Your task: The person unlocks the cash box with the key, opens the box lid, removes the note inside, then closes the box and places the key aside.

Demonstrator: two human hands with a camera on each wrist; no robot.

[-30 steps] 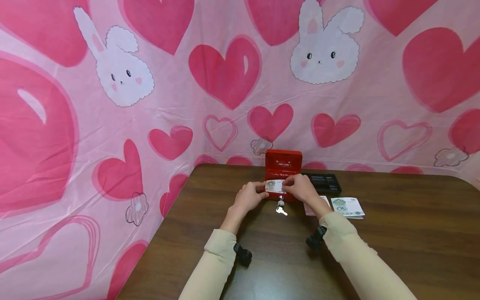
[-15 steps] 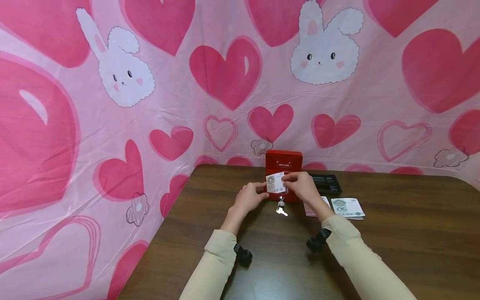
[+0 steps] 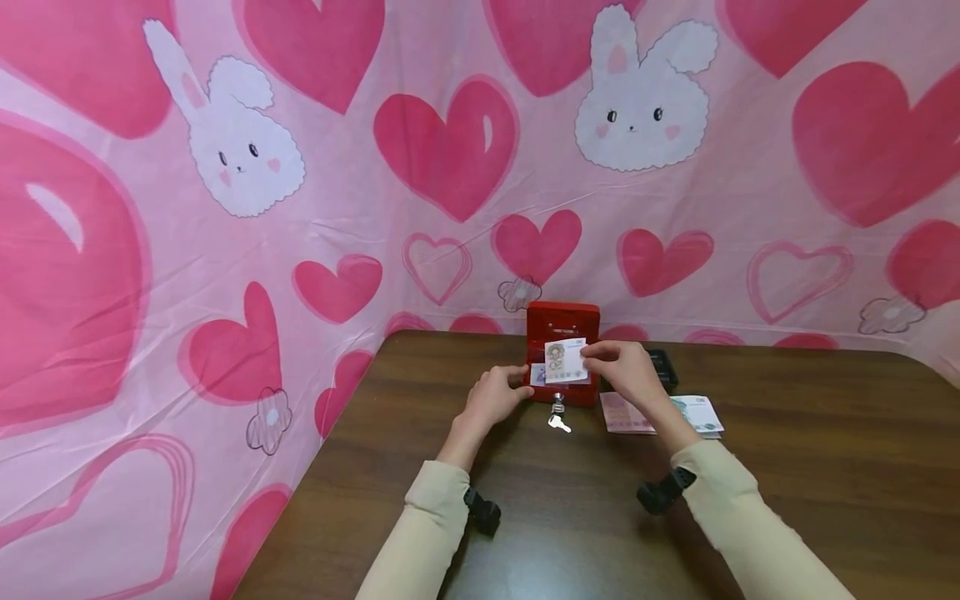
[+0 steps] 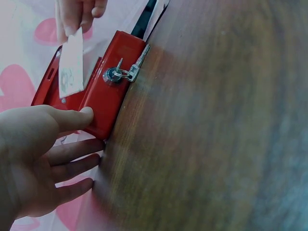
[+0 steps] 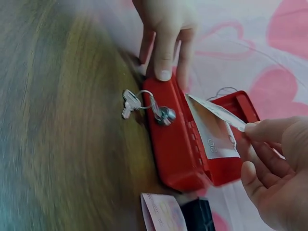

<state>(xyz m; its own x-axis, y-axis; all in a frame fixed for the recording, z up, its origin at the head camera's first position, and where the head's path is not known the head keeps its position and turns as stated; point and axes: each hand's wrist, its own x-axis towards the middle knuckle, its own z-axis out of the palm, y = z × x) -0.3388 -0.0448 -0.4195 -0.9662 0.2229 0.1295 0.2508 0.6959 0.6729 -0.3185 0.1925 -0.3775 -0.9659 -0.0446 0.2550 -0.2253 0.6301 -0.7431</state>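
A red cash box (image 3: 564, 318) stands at the back of the table with its lid raised. My left hand (image 3: 497, 393) grips its left end, thumb on the front top edge and fingers along the side in the left wrist view. Between thumb and fingertips, my right hand (image 3: 624, 367) pinches a folded banknote (image 3: 566, 361), tilted over the box opening. Part of another banknote (image 3: 537, 375), with some blue on it, shows in the box behind the held one. Keys (image 3: 558, 423) on a ring hang from the front lock (image 5: 166, 115).
Right of the box lie a pink banknote (image 3: 625, 415) and a green folded banknote (image 3: 699, 412), partly behind the right wrist. A black compartment tray (image 3: 663, 368) sits behind them. A pink heart-print cloth (image 3: 450, 283) rises right behind the table (image 3: 555, 517).
My right hand has lifted the banknote up from low in the box and moved right with it, uncovering another note underneath. My left hand has stayed at the box's left end.
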